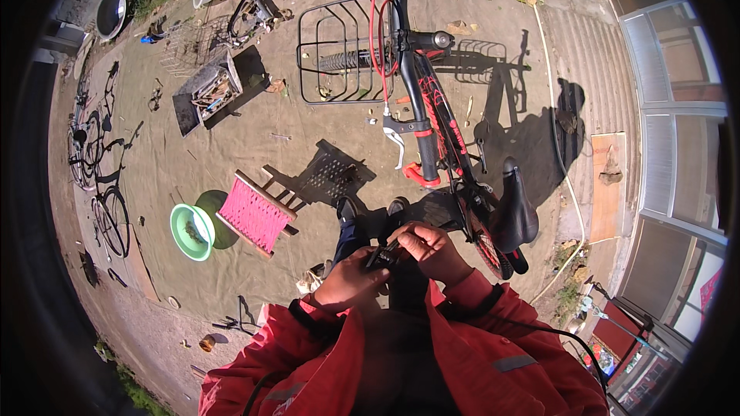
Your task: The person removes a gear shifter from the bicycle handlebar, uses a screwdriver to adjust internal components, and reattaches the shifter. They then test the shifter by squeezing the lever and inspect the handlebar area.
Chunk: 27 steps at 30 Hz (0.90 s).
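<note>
In front of my body, close together, my left hand [351, 281] and my right hand [433, 251] are both closed. Between them is a small black part [381, 257]; its exact kind I cannot make out. My left fingers wrap its near side, while my right thumb and fingers pinch at its upper right end, hiding what they grip. Just beyond my right hand stands a black and red bicycle [432, 100] with a black saddle [515, 212], a red brake cable and a black wire front basket [339, 50].
A stool with a pink woven seat [253, 212] stands left of my feet, beside a light green basin [192, 232]. Farther off is an open metal toolbox [208, 92] full of tools. A pale hose [551, 100] runs along the right; several bicycles stand at far left.
</note>
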### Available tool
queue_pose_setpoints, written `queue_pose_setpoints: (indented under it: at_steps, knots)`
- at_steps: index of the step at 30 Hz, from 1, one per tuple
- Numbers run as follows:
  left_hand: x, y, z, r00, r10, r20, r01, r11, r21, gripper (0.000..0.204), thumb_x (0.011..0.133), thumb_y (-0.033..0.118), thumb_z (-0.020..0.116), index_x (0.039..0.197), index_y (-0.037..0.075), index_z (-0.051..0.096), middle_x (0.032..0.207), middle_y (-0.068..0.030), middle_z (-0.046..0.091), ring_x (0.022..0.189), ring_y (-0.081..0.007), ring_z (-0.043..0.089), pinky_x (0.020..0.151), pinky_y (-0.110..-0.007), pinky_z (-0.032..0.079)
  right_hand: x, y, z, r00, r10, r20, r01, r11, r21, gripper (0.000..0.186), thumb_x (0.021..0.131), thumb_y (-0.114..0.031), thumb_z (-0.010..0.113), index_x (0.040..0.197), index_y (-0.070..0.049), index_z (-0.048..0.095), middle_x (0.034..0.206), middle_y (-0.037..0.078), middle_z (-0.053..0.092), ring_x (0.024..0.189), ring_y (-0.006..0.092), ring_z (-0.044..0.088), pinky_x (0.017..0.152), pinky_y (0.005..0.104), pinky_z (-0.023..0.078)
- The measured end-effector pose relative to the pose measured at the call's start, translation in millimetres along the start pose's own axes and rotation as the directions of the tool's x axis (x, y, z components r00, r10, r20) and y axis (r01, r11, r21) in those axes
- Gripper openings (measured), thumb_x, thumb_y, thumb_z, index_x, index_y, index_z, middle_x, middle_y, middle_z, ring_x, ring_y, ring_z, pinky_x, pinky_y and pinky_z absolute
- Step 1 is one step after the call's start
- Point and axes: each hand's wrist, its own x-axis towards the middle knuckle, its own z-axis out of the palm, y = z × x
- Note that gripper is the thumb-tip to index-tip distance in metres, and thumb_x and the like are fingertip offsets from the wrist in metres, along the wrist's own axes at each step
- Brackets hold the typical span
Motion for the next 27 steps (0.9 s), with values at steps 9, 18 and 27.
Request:
queue_pose_setpoints:
  at_steps: [9,18,27]
  knots:
    - [-1,13,8,1.0,-0.025,-0.006,0.025,0.998,0.061,0.039,0.098,0.011,0.066,0.132,-0.002,0.052,0.099,-0.0053,0.066,0.084,-0.0132,0.065,0.075,-0.03,0.055,-3,-4,-4,0.993,0.11,-0.042,-0.105,0.989,0.103,0.031,0.109,-0.026,0.048,0.106,-0.004,0.071,0.09,0.003,0.071,0.077,0.0092,0.064,0.071,0.0254,0.051]
    - [9,7,14,0.998,0.059,0.015,-0.059,0.998,-0.008,0.04,0.099,0.021,0.068,0.128,-0.001,0.051,0.094,-0.0034,0.065,0.081,-0.0109,0.063,0.074,-0.028,0.052,-2,-3,-15,0.987,0.145,-0.069,-0.124,0.96,0.253,0.037,0.106,-0.038,0.051,0.105,-0.004,0.066,0.085,0.005,0.071,0.075,0.0128,0.068,0.066,0.0266,0.05]
    - [12,13,16,0.996,-0.045,0.073,0.054,0.99,-0.127,0.044,0.098,0.02,0.069,0.133,0.001,0.05,0.099,-0.0067,0.07,0.086,-0.0133,0.067,0.076,-0.028,0.054,-1,4,-19,0.976,0.199,-0.086,-0.147,0.9,0.409,0.03,0.107,-0.032,0.051,0.106,-0.007,0.067,0.084,0.002,0.071,0.072,0.0114,0.067,0.065,0.0258,0.049]
